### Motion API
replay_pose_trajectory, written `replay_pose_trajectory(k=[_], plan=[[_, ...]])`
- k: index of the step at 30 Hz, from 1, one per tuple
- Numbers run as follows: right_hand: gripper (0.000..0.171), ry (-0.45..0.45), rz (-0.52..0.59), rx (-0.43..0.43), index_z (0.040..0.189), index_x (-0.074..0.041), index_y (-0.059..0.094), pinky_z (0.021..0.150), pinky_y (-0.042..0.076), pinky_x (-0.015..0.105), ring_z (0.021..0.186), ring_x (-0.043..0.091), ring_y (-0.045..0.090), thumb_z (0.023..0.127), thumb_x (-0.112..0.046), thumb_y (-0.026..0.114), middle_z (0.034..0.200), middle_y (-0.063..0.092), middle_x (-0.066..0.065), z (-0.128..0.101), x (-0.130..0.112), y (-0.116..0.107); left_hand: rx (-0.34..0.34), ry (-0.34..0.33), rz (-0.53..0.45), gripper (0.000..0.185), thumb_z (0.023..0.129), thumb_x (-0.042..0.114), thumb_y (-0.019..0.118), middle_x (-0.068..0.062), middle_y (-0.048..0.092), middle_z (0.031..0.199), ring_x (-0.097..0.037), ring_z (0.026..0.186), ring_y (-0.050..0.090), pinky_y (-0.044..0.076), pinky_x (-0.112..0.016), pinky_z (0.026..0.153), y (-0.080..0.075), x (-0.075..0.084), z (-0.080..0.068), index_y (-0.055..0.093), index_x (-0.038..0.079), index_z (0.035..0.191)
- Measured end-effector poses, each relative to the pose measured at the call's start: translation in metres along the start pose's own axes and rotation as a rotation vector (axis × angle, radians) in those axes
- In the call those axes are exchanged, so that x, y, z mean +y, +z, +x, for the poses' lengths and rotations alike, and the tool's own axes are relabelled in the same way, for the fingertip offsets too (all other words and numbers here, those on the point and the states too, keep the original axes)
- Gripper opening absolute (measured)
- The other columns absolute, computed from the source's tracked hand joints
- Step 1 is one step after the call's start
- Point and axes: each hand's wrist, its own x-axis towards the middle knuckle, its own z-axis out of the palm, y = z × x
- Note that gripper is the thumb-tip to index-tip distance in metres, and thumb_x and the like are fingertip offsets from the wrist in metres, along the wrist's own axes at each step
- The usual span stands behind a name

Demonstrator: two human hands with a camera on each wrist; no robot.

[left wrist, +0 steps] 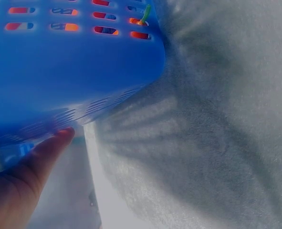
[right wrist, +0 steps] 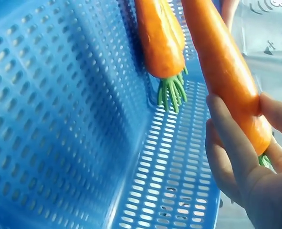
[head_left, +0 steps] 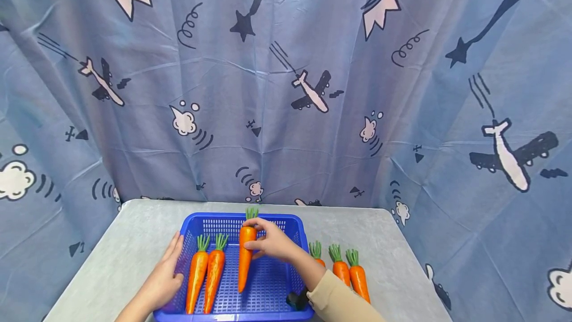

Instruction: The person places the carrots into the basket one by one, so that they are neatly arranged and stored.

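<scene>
In the head view, my right hand (head_left: 274, 243) pinches an orange carrot (head_left: 244, 265) near its green-topped end. Its tapered tip points down, over the inside of a blue plastic basket (head_left: 268, 289). The right wrist view shows thumb and fingers around the thick end of this carrot (right wrist: 226, 71). Two more carrots lie side by side in the basket's left half, one nearer the wall (head_left: 197, 275) and one to its right (head_left: 215, 275). My left hand (head_left: 163, 278) rests along the basket's left side with fingers extended; its thumb (left wrist: 50, 148) is at the outer wall in the left wrist view.
Three carrots lie on the pale grey table (head_left: 116, 262) right of the basket: one partly hidden by the right arm (head_left: 319, 261), then a middle one (head_left: 341, 271) and an outer one (head_left: 359, 281). A blue patterned curtain (head_left: 268, 128) hangs behind the table.
</scene>
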Motion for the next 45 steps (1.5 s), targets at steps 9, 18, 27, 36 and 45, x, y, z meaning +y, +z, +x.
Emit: replay_pose_trajectory(k=[9, 18, 27, 36, 45], plan=[[0.046, 0.024, -0.01, -0.016, 0.13, -0.01, 0.061, 0.074, 0.06, 0.059, 0.09, 0.029, 0.07, 0.088, 0.002, 0.072, 0.121, 0.053, 0.017, 0.007, 0.006, 0.016, 0.015, 0.007, -0.017, 0.091, 0.076, -0.012, 0.058, -0.025, 0.008, 0.167, -0.055, 0.147, 0.019, -0.003, 0.0, 0.103, 0.002, -0.001, -0.004, 0.017, -0.007, 0.158], [0.048, 0.043, -0.064, -0.025, 0.132, -0.007, 0.06, 0.071, 0.062, 0.054, 0.09, 0.029, 0.069, 0.087, 0.001, 0.074, 0.117, 0.053, 0.015, 0.012, 0.008, 0.021, 0.031, 0.037, -0.007, 0.092, 0.076, -0.011, 0.06, -0.026, 0.009, 0.167, -0.057, 0.145, 0.021, -0.004, 0.003, 0.097, 0.003, -0.001, -0.002, 0.017, -0.008, 0.158], [0.047, 0.055, -0.16, -0.036, 0.13, -0.009, 0.06, 0.069, 0.063, 0.051, 0.088, 0.025, 0.069, 0.086, 0.0, 0.075, 0.116, 0.056, 0.013, 0.016, 0.01, 0.031, 0.0, -0.006, -0.018, 0.092, 0.078, -0.011, 0.058, -0.023, 0.005, 0.168, -0.054, 0.148, 0.017, -0.002, -0.009, 0.109, 0.001, 0.0, -0.001, 0.015, -0.005, 0.159], [0.048, 0.098, -0.192, -0.026, 0.127, -0.01, 0.062, 0.064, 0.063, 0.049, 0.086, 0.026, 0.068, 0.083, 0.003, 0.077, 0.118, 0.056, 0.015, 0.02, 0.017, 0.04, 0.018, 0.027, -0.005, 0.092, 0.076, -0.011, 0.06, -0.026, 0.009, 0.167, -0.056, 0.145, 0.021, -0.005, 0.002, 0.098, 0.003, -0.002, -0.001, 0.017, -0.008, 0.158], [0.052, 0.141, -0.185, -0.058, 0.127, -0.005, 0.061, 0.065, 0.063, 0.05, 0.086, 0.027, 0.066, 0.079, 0.012, 0.076, 0.116, 0.055, 0.016, 0.02, 0.018, 0.046, 0.012, 0.004, -0.002, 0.092, 0.077, -0.011, 0.06, -0.024, 0.008, 0.168, -0.055, 0.146, 0.02, 0.003, -0.018, 0.115, 0.002, -0.001, -0.001, 0.017, -0.007, 0.158]])
